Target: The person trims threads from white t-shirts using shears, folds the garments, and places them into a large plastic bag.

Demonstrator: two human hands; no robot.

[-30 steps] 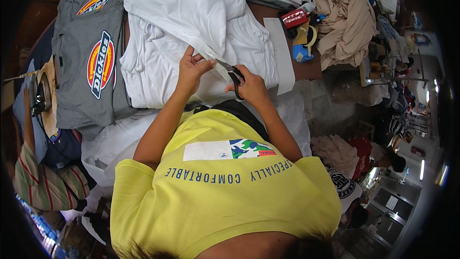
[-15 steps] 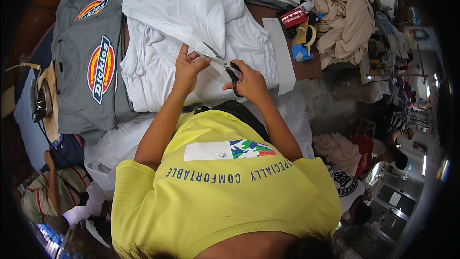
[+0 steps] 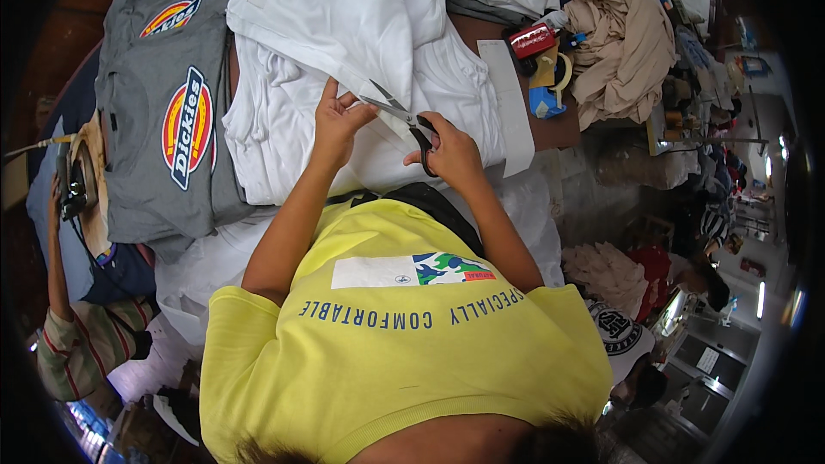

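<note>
A white garment (image 3: 344, 13) is spread over a pile of folded white clothes (image 3: 464, 94) on the table before me. Its lower edge is pinched in my left hand (image 3: 338, 127), fingers closed and thumb toward the blades. My right hand (image 3: 454, 155) grips a pair of scissors (image 3: 423, 141) by the black handles. The blades are parted and point up to the left, over the garment's edge close to my left fingertips. Whether they touch the cloth, I cannot tell.
Grey T-shirts (image 3: 137, 120) with a printed badge lie at the left. Beyond them a person's arm (image 3: 57, 241) reaches to an iron (image 3: 77, 176). At the right are a paper strip (image 3: 507, 112), tape roll (image 3: 562, 73), red-and-black object (image 3: 531, 38) and beige cloth heap (image 3: 614, 26).
The person at the left has raised an arm to the iron. My view has shifted slightly. My hands, the scissors and the white garment keep nearly the same places relative to each other.
</note>
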